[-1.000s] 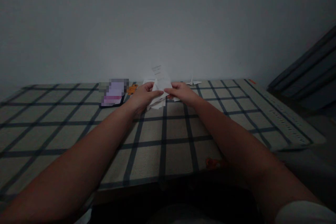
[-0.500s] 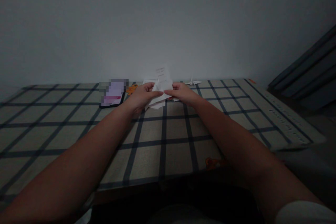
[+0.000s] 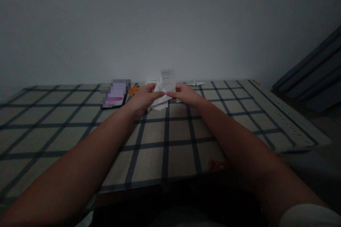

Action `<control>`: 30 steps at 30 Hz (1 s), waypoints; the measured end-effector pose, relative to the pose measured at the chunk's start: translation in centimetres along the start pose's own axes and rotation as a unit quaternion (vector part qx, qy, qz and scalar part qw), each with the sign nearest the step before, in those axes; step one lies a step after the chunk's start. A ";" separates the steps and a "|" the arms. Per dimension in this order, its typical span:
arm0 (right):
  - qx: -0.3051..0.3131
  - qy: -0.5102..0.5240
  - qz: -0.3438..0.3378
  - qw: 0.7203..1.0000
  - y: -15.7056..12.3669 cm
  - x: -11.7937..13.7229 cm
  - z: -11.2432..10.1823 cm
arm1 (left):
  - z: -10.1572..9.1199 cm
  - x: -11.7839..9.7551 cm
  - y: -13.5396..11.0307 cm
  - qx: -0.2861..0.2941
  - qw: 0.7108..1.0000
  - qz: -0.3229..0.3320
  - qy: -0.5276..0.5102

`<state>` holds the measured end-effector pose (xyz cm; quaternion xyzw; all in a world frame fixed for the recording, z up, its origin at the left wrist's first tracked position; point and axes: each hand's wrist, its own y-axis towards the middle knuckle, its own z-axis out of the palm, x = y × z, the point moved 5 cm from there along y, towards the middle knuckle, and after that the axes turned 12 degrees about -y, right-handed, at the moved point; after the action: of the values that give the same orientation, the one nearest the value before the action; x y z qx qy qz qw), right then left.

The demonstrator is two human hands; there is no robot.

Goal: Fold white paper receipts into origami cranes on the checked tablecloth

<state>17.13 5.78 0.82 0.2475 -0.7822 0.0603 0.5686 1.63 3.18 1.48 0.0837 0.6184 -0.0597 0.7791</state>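
A creased white sheet of paper [image 3: 166, 82] with faint print stands up between my two hands over the far middle of the table. My left hand [image 3: 145, 97] pinches its left side with fingers closed. On the right side my right hand [image 3: 185, 94] pinches it too, thumb and fingers nearly touching the left hand's. More white paper [image 3: 159, 105] lies flat on the cloth under my hands.
The table carries a beige cloth with a dark grid [image 3: 165, 138]. A phone with a lit screen [image 3: 115, 95] lies left of my hands, beside a small orange thing [image 3: 134, 90]. A small folded white paper figure [image 3: 195, 83] stands at the back right. A grey wall is behind.
The raised flap of the paper has tilted and shifted slightly to the right and sits a little lower. Both hands stay pinched in the same place.
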 end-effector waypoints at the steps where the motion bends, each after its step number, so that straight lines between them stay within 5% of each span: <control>1: -0.007 -0.007 -0.010 1.000 0.1 0.0 -0.1 | 0.1 0.0 0.0 0.006 1.000 0.000 -0.011; 14: 0.010 0.015 0.010 1.000 -0.1 -0.1 -0.1 | 0.3 -0.1 -0.2 -0.002 0.999 -0.009 -0.043; 30: 0.005 -0.085 0.031 0.996 -0.7 0.6 -0.5 | -0.2 0.2 0.1 -0.005 1.000 -0.010 0.010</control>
<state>17.71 5.15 1.35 0.2300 -0.8348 0.0604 0.4965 1.50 3.28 1.27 0.0741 0.6272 -0.0634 0.7727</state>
